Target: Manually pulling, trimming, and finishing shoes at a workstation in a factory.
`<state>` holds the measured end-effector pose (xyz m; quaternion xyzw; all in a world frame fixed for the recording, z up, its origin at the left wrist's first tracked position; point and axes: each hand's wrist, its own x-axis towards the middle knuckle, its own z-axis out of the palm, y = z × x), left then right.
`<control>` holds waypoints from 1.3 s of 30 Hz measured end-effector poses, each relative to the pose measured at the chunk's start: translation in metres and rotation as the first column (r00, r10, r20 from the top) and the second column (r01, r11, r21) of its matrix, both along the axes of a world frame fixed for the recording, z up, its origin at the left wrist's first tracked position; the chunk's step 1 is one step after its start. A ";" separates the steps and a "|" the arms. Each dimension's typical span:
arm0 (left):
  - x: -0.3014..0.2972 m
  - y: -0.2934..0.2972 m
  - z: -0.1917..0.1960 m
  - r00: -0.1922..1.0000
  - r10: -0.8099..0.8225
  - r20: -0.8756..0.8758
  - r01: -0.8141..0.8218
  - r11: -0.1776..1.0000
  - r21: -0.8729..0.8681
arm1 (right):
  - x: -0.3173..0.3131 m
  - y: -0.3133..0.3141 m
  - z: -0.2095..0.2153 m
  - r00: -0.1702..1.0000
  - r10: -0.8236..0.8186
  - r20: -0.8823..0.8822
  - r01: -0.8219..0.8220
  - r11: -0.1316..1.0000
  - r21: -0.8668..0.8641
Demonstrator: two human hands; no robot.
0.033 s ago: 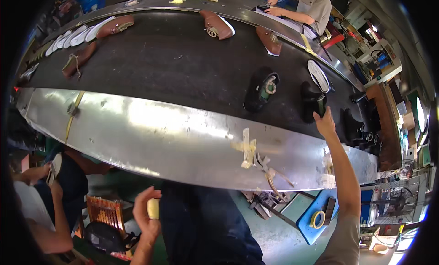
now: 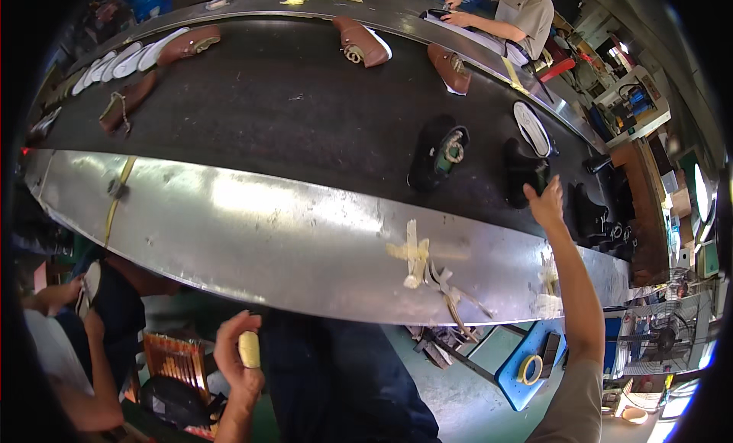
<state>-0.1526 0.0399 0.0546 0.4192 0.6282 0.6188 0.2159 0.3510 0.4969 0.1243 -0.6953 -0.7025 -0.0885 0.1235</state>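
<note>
My right hand point(image 2: 546, 204) reaches over the dark belt, its thumb and fingers apart at the near side of a black shoe point(image 2: 522, 166). Whether the fingertips touch the shoe cannot be told. To the left lies another black shoe point(image 2: 428, 154) with a pale lace and greenish lining. Low in front of the metal edge, my left hand point(image 2: 238, 359) is raised with its fingers curved and apart. A small yellow covering point(image 2: 249, 350) appears to be around its thumb.
Brown shoes point(image 2: 365, 43) and several white soles point(image 2: 122, 63) lie along the belt point(image 2: 282, 99). Pincers point(image 2: 444, 281) rest on the metal ledge point(image 2: 305, 244). Below is a blue stool point(image 2: 513, 374) with a tape roll point(image 2: 528, 369). One person point(image 2: 523, 19) works opposite, another point(image 2: 65, 359) at left.
My left hand has shifted slightly left. My right hand has opened a little wider beside the black shoe, which appears slightly turned. The brown shoes at far left have shifted slightly left in view.
</note>
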 end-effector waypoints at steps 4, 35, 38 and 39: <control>-0.044 0.072 0.041 0.937 0.047 -0.346 -0.077 0.994 -0.074 | -0.107 0.034 0.036 0.958 0.219 0.183 -0.278 0.863 0.423; -0.061 0.113 0.035 0.682 0.180 -0.709 -0.367 0.923 -0.118 | -0.334 0.015 0.097 0.417 0.408 -0.812 -0.804 0.582 -0.121; -0.061 0.108 0.020 0.646 0.303 -0.700 -0.436 0.900 -0.013 | -0.395 -0.068 0.069 0.298 0.663 -0.687 -0.944 0.311 -0.109; -0.061 0.111 0.015 0.631 0.345 -0.695 -0.440 0.897 0.046 | -0.407 -0.086 0.069 0.283 0.696 -0.660 -0.957 0.163 -0.238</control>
